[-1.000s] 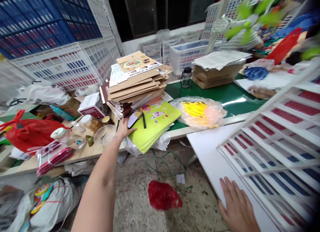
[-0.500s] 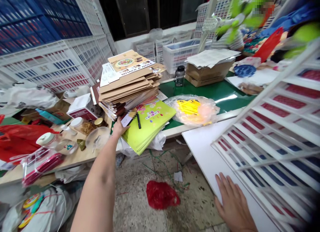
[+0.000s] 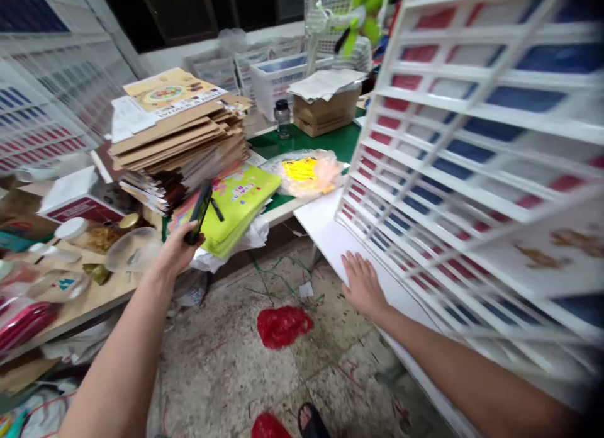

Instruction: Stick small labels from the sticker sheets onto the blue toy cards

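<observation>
A black smartphone (image 3: 202,205) stands tilted in the left grip (image 3: 183,244), fingers wrapped around its lower end. Just right of that grip, a black pen (image 3: 218,211) lies on a lime-green printed stack (image 3: 252,199); beyond it rises a cardboard pile (image 3: 189,133). The right grip (image 3: 364,284) rests wide and flat on a white surface (image 3: 324,227), with a white slatted crate (image 3: 399,134) just to its right.

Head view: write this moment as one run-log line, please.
left hand: holds phone | right hand: flat on white board | pen: on green booklets
</observation>
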`<state>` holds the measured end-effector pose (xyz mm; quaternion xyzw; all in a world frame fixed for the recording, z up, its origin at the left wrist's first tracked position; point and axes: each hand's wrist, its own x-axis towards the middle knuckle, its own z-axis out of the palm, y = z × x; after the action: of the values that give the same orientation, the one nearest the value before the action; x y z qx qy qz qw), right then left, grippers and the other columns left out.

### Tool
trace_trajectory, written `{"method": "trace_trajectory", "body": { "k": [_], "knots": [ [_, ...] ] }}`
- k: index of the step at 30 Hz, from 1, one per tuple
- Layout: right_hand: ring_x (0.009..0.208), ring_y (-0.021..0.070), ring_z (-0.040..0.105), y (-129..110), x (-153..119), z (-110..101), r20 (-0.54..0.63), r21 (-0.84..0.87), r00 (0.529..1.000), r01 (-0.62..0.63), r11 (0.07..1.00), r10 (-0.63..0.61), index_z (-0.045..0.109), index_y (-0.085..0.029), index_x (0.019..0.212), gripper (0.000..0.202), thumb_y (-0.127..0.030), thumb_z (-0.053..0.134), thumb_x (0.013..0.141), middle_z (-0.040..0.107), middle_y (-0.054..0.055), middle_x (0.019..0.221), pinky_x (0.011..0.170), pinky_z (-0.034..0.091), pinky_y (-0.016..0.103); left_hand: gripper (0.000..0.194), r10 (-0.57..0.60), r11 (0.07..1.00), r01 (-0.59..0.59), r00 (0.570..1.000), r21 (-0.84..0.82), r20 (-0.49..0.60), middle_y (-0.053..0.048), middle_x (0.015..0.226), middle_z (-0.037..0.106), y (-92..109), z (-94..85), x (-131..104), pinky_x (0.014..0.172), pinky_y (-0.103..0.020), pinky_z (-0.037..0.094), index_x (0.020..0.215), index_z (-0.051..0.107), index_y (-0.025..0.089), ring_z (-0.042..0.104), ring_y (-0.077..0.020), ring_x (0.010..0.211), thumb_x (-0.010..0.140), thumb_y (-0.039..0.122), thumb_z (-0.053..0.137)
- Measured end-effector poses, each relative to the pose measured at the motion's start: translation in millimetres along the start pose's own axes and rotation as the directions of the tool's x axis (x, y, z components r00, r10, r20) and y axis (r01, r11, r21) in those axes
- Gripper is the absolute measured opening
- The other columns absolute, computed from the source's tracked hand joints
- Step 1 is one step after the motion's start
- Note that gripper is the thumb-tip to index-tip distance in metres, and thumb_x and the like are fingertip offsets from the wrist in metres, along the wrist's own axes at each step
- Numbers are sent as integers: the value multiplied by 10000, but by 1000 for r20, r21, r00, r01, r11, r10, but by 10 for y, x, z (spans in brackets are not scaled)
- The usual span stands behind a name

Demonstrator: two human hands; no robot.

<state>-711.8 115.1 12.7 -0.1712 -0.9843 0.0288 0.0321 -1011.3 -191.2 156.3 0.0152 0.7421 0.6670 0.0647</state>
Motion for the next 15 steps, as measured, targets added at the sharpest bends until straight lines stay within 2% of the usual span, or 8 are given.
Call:
{"method": "trace_trajectory", "body": {
  "k": [1, 2, 4, 6, 8, 11, 13, 15],
  "knots": [
    [1385, 300, 155, -21, -2, -70, 28, 20, 1000, -15, 1000, 15, 293, -89, 1406, 647, -231, 468, 799, 251, 138, 1497, 1122, 115, 467, 207, -38, 996, 43, 997, -72, 61, -27, 810, 624, -54, 26, -323, 689, -298, 554, 832, 570, 173, 608, -158, 756, 677, 307, 600],
    [1386, 302, 146, -47, -6, -148, 54, 47, 998, -35, 998, 32, 286, -83, 1408, 653, -227, 475, 799, 236, 142, 1502, 1118, 110, 474, 197, -115, 954, 144, 985, -261, 126, -31, 824, 635, -127, 59, -671, 729, -303, 555, 832, 583, 169, 610, -158, 779, 669, 278, 598],
    [1387, 310, 131, -131, -17, -311, 126, 131, 989, -100, 986, 83, 276, -65, 1405, 661, -187, 486, 790, 208, 162, 1507, 1106, 110, 495, 249, -231, 819, 323, 942, -474, 243, -60, 865, 660, -322, 146, -1392, 797, -331, 552, 886, 615, 151, 625, -186, 842, 654, 242, 602],
    [1369, 333, 180, -278, -35, -455, 182, 205, 970, -196, 959, 160, 310, -29, 1372, 607, -168, 471, 804, 235, 210, 1485, 1076, 160, 530, 339, -305, 720, 423, 905, -551, 296, -95, 945, 675, -540, 251, -2068, 842, -350, 545, 959, 628, 141, 629, -229, 922, 636, 245, 622],
    [1301, 323, 327, -495, -58, -559, 175, 238, 966, -229, 944, 190, 392, -41, 1310, 501, -277, 418, 869, 348, 219, 1426, 1021, 293, 494, 405, -352, 679, 469, 883, -565, 310, -102, 1007, 678, -731, 344, -2635, 876, -372, 540, 1006, 627, 154, 609, -267, 1016, 613, 251, 635],
    [1123, 210, 524, -864, -109, -682, 143, 320, 971, -228, 920, 191, 381, -136, 1312, 469, -384, 325, 918, 513, 131, 1303, 874, 453, 338, 442, -363, 718, 463, 886, -519, 288, -93, 1078, 672, -897, 398, -3287, 909, -385, 533, 1036, 632, 190, 545, -296, 1142, 602, 275, 628],
    [1058, 227, 566, -1033, -182, -822, 123, 443, 965, -262, 858, 231, 402, -90, 1270, 473, -354, 407, 878, 537, 167, 1250, 775, 493, 321, 436, -298, 776, 396, 916, -491, 267, -65, 1126, 659, -936, 376, -3654, 950, -377, 511, 1045, 636, 215, 489, -291, 1211, 617, 293, 624],
    [1043, 276, 576, -1069, -327, -1068, 65, 537, 972, -224, 813, 225, 469, -35, 1150, 441, -338, 464, 830, 559, 194, 1182, 747, 502, 355, 444, -214, 818, 315, 944, -482, 252, -41, 1176, 636, -950, 345, -4022, 989, -358, 483, 1060, 633, 226, 444, -285, 1254, 622, 299, 634]
  ]
}}
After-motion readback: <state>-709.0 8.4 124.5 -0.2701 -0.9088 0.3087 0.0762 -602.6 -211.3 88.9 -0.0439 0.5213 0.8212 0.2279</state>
